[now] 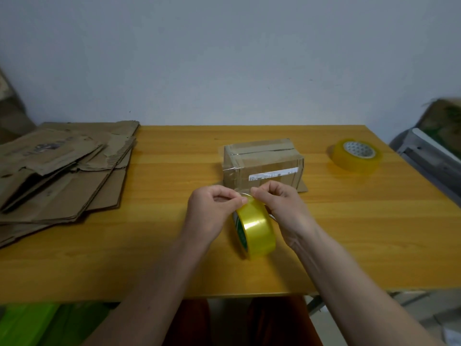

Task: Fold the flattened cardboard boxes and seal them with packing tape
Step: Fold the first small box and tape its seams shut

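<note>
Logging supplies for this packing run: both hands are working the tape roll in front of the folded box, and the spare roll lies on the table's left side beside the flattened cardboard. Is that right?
Not quite. The head view shows the spare roll lying on the table's right side, away from the flattened cardboard on the left. The rest holds: left hand and right hand work the tape roll before the folded box.

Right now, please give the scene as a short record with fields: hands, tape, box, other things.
hands: left hand and right hand both pinch the upper edge of the roll
tape: yellow packing tape roll, standing on edge
box: taped brown cardboard box, behind the hands
other: second yellow tape roll, lying flat; flattened cardboard stack; wooden table
</note>
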Available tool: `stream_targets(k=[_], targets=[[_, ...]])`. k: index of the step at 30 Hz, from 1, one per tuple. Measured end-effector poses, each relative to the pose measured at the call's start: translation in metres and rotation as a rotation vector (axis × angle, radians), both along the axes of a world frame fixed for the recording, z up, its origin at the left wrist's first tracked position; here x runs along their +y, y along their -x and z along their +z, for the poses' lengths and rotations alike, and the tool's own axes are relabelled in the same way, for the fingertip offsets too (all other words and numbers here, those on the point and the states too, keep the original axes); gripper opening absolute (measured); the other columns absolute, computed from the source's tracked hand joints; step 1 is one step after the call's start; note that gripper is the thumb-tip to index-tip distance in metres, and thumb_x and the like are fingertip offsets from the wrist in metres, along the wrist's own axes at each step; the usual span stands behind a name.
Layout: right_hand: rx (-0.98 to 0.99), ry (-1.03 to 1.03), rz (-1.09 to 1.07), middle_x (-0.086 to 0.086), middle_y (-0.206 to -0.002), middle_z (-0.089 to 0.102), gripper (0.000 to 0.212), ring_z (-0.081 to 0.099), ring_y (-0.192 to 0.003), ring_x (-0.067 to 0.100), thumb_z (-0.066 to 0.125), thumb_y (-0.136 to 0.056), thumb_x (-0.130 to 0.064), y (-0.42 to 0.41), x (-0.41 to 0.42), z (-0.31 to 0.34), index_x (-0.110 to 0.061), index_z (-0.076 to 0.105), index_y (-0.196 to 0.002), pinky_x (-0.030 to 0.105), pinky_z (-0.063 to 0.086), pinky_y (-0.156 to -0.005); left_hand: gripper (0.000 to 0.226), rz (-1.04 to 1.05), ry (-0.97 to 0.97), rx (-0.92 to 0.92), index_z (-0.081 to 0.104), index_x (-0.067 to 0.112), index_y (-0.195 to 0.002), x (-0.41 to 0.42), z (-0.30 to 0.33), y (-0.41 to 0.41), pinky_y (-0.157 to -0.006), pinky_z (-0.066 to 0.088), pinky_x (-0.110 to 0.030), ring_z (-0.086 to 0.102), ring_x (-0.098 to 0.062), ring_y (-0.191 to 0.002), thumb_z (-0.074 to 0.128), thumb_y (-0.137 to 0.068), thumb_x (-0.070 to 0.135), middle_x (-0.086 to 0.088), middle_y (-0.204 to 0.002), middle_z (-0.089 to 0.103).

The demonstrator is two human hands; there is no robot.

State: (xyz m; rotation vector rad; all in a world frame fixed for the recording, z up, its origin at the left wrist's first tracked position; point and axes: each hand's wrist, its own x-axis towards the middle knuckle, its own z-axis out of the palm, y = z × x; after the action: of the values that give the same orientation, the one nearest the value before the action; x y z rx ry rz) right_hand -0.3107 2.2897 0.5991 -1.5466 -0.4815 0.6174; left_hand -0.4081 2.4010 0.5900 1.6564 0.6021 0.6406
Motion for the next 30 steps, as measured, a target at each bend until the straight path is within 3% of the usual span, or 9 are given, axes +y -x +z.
stream_targets(k=[3, 5, 11, 14, 18, 21, 26, 30], targets=[[0.009, -0.008, -0.062, 0.0, -0.065, 0.052, 0.021, 0.049, -0.062, 0.011, 0.063, -0.091, -0.016, 0.002, -0.001, -0.002, -0.012, 0.055, -0.071, 0.024, 0.044, -0.06, 0.042, 0.053, 0.138, 0.009, 0.048, 0.021, -0.093, -0.001, 0.004, -0.001, -0.049, 0.043, -0.01, 0.063, 0.004, -0.057, 0.083, -0.072, 0.01, 0.006, -0.075, 0.073], [0.003, -0.022, -0.089, 0.001, -0.067, 0.052, 0.021, 0.049, -0.064, 0.013, 0.063, -0.091, -0.017, 0.001, -0.003, -0.003, -0.012, 0.054, -0.072, 0.026, 0.044, -0.062, 0.044, 0.045, 0.147, 0.029, 0.045, 0.02, -0.097, 0.0, 0.005, -0.001, -0.046, 0.04, -0.011, 0.06, 0.006, -0.053, 0.081, -0.074, 0.011, 0.004, -0.078, 0.073], [-0.031, -0.067, -0.121, 0.0, -0.068, 0.052, 0.021, 0.048, -0.066, 0.012, 0.062, -0.091, -0.017, 0.002, -0.005, -0.007, -0.014, 0.055, -0.071, 0.025, 0.042, -0.064, 0.027, -0.003, 0.041, -0.126, 0.053, 0.018, -0.09, -0.008, -0.002, 0.002, -0.062, 0.049, -0.014, 0.067, -0.008, -0.07, 0.073, -0.082, 0.002, -0.006, -0.08, 0.072], [-0.067, -0.073, -0.119, 0.0, -0.069, 0.051, 0.021, 0.047, -0.068, 0.012, 0.062, -0.091, -0.017, 0.002, -0.006, -0.009, -0.014, 0.055, -0.072, 0.026, 0.041, -0.065, 0.018, 0.009, -0.065, -0.171, 0.063, 0.015, -0.083, -0.01, -0.003, 0.002, -0.064, 0.048, -0.013, 0.064, -0.003, -0.069, 0.071, -0.082, -0.001, 0.002, -0.074, 0.069], [-0.118, -0.061, -0.097, 0.003, -0.072, 0.053, 0.019, 0.048, -0.07, 0.014, 0.06, -0.093, -0.019, 0.002, -0.008, -0.01, -0.011, 0.056, -0.076, 0.029, 0.042, -0.068, 0.016, -0.009, -0.132, -0.134, 0.074, 0.008, -0.097, -0.013, 0.0, 0.004, -0.068, 0.047, -0.008, 0.066, 0.005, -0.076, 0.069, -0.084, -0.001, 0.012, -0.083, 0.072], [-0.188, -0.064, -0.069, -0.002, -0.07, 0.053, 0.018, 0.048, -0.068, 0.01, 0.059, -0.093, -0.019, 0.002, -0.01, -0.012, -0.012, 0.056, -0.076, 0.027, 0.042, -0.068, 0.022, 0.005, -0.148, -0.072, 0.074, 0.009, -0.104, -0.012, 0.002, 0.003, -0.067, 0.046, -0.006, 0.062, 0.009, -0.07, 0.072, -0.082, 0.004, 0.012, -0.081, 0.07], [-0.322, -0.028, -0.045, -0.001, -0.076, 0.057, 0.016, 0.051, -0.074, 0.012, 0.059, -0.093, -0.02, -0.001, -0.012, -0.016, -0.011, 0.059, -0.08, 0.031, 0.043, -0.073, 0.018, 0.03, -0.216, 0.011, 0.077, 0.014, -0.096, -0.011, 0.004, 0.0, -0.058, 0.041, -0.008, 0.05, 0.004, -0.056, 0.078, -0.078, 0.011, 0.016, -0.06, 0.06], [-0.378, 0.007, -0.053, 0.002, -0.084, 0.06, 0.013, 0.054, -0.082, 0.016, 0.059, -0.093, -0.021, -0.002, -0.012, -0.018, -0.017, 0.06, -0.081, 0.033, 0.045, -0.077, 0.01, 0.063, -0.275, 0.031, 0.076, 0.023, -0.081, -0.013, 0.004, -0.001, -0.063, 0.04, -0.01, 0.052, 0.005, -0.064, 0.077, -0.079, 0.013, 0.016, -0.072, 0.059]])
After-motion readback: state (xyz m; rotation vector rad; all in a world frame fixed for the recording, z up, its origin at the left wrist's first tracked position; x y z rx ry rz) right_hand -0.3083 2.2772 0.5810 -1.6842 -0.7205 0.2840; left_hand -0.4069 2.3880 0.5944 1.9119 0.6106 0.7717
